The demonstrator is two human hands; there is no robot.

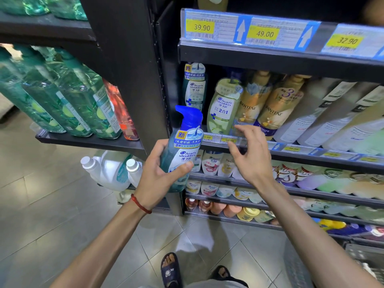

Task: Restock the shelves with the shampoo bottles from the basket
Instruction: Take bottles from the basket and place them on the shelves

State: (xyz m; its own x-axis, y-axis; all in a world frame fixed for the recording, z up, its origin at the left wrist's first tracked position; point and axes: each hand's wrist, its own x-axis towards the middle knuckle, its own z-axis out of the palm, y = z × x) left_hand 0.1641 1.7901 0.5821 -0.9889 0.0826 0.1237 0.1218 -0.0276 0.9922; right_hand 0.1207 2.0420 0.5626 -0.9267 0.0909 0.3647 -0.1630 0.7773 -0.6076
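A shop aisle with grey floor tiles (pixel 62 204) and black metal shelves (pixel 270 59) bearing yellow price tags (pixel 200 27). On the middle shelf stand a matching teal shampoo bottle (pixel 194 88), a pale green bottle (pixel 223 109) and gold bottles (pixel 276 109). The left hand (pixel 160 171), red cord at the wrist, grips a teal blue-pump shampoo bottle (pixel 185 146) upright before the shelf edge. The right hand (pixel 249 154) hovers spread and empty near the shelf rail.
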